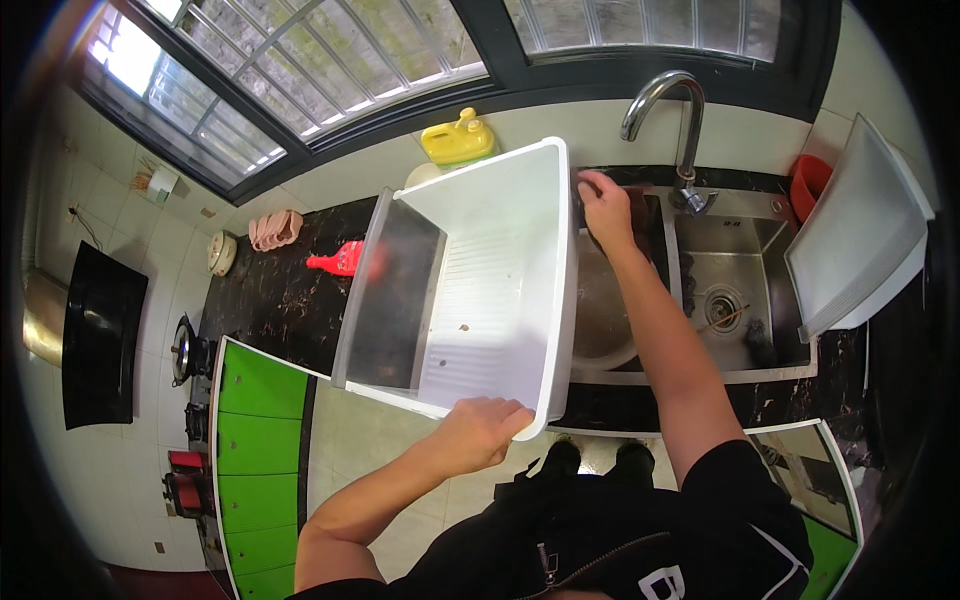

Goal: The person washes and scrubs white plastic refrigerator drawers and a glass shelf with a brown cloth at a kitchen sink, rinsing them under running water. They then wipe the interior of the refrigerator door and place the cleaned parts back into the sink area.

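Note:
A white plastic refrigerator drawer (495, 300) with a clear, smoky-looking front panel (390, 300) is tilted above the counter and the left sink basin. Small dark specks lie on its ribbed inner surface. My left hand (484, 431) grips the rim at its near corner. My right hand (606, 214) is beside the drawer's far right edge, fingers bent; whether it touches the drawer is unclear. Below my right forearm, the left basin holds a large round pan or bowl (604, 322), partly hidden by the drawer.
A chrome faucet (686, 127) rises behind the steel right basin (731, 262). Another white drawer (862, 232) leans at right by a red basin (810, 184). A red bottle (337, 260), pink rack (275, 229) and yellow jug (457, 140) stand or lie on the dark counter (274, 307).

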{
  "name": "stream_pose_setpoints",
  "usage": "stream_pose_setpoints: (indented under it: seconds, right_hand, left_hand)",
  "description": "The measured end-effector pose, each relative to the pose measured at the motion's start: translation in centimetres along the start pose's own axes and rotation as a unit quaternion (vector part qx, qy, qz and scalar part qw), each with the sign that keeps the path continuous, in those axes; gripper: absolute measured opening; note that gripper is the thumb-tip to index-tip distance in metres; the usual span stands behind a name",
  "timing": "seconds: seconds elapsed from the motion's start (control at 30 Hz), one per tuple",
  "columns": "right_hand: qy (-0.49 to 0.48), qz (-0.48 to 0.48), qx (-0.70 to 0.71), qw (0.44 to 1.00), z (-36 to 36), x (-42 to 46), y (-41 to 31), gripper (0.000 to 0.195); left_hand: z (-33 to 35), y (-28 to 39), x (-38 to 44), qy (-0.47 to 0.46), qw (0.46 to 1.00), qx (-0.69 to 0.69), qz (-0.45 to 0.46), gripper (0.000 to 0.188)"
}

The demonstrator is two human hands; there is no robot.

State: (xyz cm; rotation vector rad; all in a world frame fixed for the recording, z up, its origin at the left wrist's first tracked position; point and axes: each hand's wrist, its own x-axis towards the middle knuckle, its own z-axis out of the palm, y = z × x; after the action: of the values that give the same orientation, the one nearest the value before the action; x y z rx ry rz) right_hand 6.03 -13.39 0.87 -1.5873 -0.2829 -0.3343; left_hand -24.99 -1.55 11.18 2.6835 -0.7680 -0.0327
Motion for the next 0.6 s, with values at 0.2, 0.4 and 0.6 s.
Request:
stream_pose_setpoints:
  seconds: [0.2,0.4,0.6]
  right_hand:
    - [-0.040,-0.029,-0.014,0.999,-0.5,2.5,-0.3,0.016]
    - [-0.043,0.071,0.126,0.989,-1.1,2.3,2.9,0.027]
    - [-0.119,0.185,0.228,0.949,-2.8,-0.3,1.8,0.021]
  left_hand:
    - [2.7,-0.1,-0.1,0.020,0.996,0.055,0.068,0.022]
    - [3.8,-0.6,0.5,0.000,0.991,0.031,0.127,0.014]
    - [5.6,-1.2,1.0,-0.033,0.987,0.020,0.155,0.012]
